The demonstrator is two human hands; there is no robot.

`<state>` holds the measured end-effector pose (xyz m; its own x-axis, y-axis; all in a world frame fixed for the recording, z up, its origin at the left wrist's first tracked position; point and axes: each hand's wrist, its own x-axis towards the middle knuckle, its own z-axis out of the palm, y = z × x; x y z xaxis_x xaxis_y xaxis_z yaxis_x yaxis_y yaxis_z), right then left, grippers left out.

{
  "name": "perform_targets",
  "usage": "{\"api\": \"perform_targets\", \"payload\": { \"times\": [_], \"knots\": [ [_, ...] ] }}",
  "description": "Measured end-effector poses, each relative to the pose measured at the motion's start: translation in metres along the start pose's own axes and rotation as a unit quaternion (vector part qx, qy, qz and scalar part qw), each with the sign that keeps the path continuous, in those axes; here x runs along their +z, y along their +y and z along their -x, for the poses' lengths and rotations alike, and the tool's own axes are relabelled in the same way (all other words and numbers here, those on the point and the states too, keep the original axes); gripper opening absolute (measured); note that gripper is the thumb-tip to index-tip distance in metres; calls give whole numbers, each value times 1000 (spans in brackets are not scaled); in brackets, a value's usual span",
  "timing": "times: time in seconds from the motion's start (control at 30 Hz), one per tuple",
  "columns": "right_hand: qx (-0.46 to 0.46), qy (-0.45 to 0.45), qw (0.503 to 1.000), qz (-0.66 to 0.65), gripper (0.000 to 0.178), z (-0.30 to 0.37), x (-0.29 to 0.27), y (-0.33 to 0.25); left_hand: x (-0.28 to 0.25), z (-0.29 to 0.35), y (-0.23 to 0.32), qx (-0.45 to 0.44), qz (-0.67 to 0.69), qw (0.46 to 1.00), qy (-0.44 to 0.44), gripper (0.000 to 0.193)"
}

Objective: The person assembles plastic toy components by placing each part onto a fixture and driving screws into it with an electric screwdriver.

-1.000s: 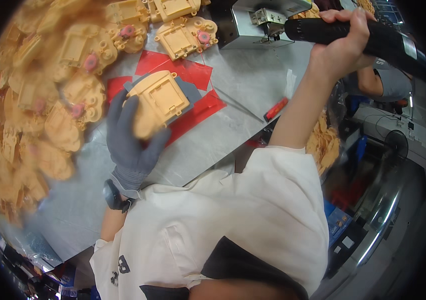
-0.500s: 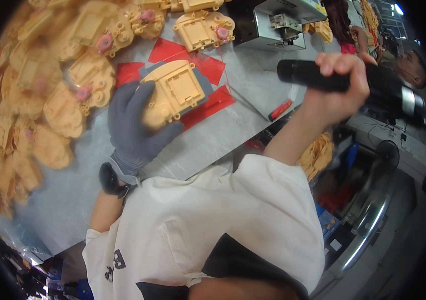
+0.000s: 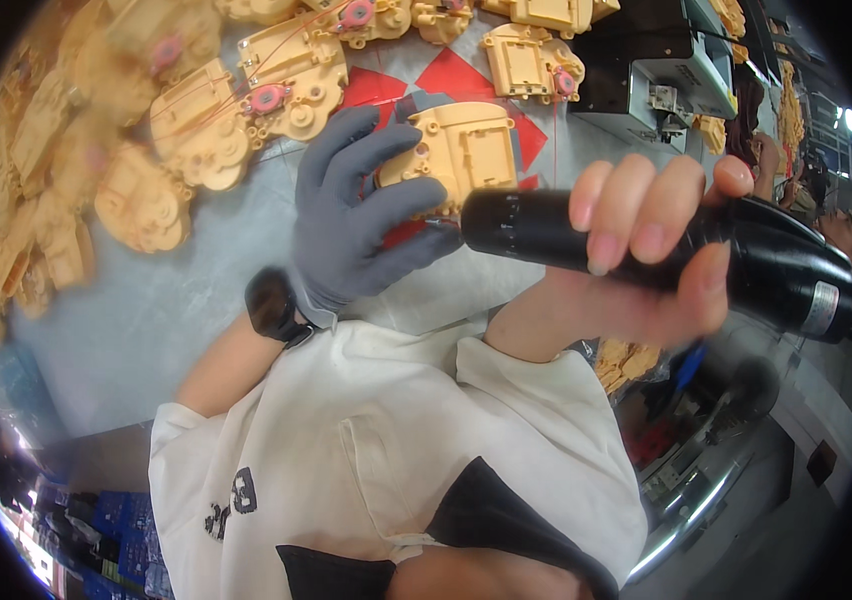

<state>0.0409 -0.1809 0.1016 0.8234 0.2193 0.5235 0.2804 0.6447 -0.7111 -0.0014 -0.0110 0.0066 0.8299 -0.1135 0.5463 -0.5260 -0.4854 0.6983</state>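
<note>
In my bare right hand [image 3: 646, 230] is a black electric screwdriver [image 3: 776, 265], its barrel pointing left. The screwdriver's front end overlaps the lower edge of a yellow plastic housing [image 3: 466, 150]; whether they touch I cannot tell. My left hand [image 3: 351, 205], in a grey glove, curls its fingers over the left side of this housing and steadies it. Under the housing lies a grey block [image 3: 516, 150], partly covered. Red sheets [image 3: 446, 75] stick out around the block on the table.
Many yellow housings [image 3: 136, 195] are heaped along the left and far side, some with pink round parts [image 3: 268, 97] and red wires. A metal-cased machine [image 3: 661, 75] stands at the far right. Another person [image 3: 841, 230] is at the right edge. The grey table [image 3: 176, 300] extends to the left.
My right hand has brought the electric screwdriver left and closer to the housing. The whole view has shifted, so the housing and my left hand appear further right. My left hand stays on the housing.
</note>
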Motion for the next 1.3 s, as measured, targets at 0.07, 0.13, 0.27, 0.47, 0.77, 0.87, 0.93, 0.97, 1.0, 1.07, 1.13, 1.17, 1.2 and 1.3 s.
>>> {"api": "perform_targets", "payload": {
  "times": [0.07,0.13,0.27,0.47,0.77,0.87,0.93,0.97,1.0,1.07,1.13,1.17,1.2,1.3],
  "knots": [
    [9,-7,1000,-4,43,-1,1,3,-1,2,-2,7,4,1000,6,35],
    [4,7,1000,4,44,-1,0,5,-1,2,-3,4,0,1000,14,32],
    [-3,9,1000,14,43,-2,1,2,0,8,-7,7,9,1000,3,30],
    [-22,25,999,23,43,-4,4,-3,-1,7,-6,9,7,1000,3,31],
    [-14,12,1000,16,42,-2,3,-1,-1,5,-4,9,14,1000,-5,31],
    [-9,14,999,36,42,0,5,1,0,5,-5,14,14,1000,-9,35],
    [-5,7,999,33,42,1,5,2,1,3,-6,15,15,1000,-7,40],
    [-4,6,999,32,42,2,6,2,1,3,-5,16,14,1000,-4,45],
    [-6,7,999,40,43,3,8,2,3,3,-4,14,13,1000,-3,45],
    [-7,7,999,47,43,5,9,2,8,2,2,-32,22,999,14,61],
    [-19,-28,995,89,43,7,9,0,12,2,1,-43,19,999,6,65],
    [-10,-33,993,112,44,7,12,-3,14,2,-1,-52,17,998,-4,69],
    [-9,-35,993,112,44,7,12,-3,15,2,-3,-53,17,998,-3,69],
    [-4,-47,990,136,45,9,14,-2,15,3,-7,-43,11,999,-8,67]
  ]
}}
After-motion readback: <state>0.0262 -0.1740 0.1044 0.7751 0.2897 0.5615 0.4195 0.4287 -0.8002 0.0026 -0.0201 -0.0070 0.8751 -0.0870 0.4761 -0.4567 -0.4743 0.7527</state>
